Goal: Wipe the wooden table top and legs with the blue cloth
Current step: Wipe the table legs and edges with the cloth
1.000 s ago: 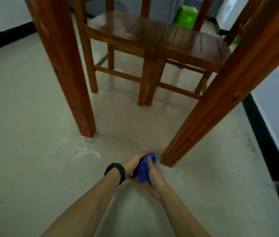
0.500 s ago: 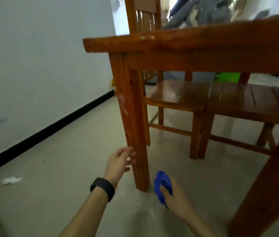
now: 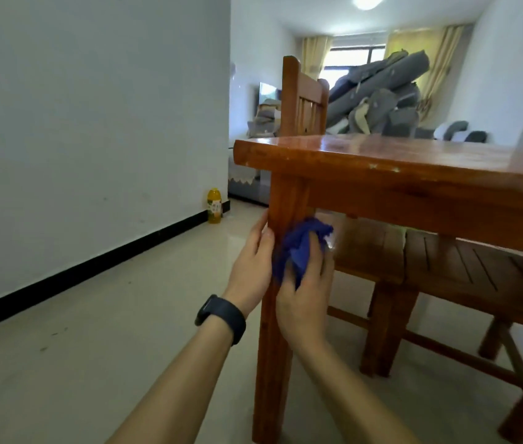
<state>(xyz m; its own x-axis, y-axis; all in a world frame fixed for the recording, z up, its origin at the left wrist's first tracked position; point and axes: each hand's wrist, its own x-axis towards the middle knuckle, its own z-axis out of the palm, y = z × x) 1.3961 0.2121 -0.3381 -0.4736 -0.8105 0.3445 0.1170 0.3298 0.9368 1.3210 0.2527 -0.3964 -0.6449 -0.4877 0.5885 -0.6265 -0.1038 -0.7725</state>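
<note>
Crumpled blue cloth (image 3: 298,248) sits bunched against the upper part of the square, glossy reddish wooden leg (image 3: 273,363), just below the thick tabletop (image 3: 414,155) with its rounded, chipped edge. I see my right hand (image 3: 305,296) curled round the wad, pressing its folds to the leg, while my left hand (image 3: 250,267), a dark band (image 3: 221,317) on its wrist, lies with straight fingers flat against the leg's left side, holding nothing. Slatted wooden chair seats (image 3: 478,270) sit under the tabletop

No text can be read; the yellow bottle's (image 3: 214,205) label is blurred.
</note>
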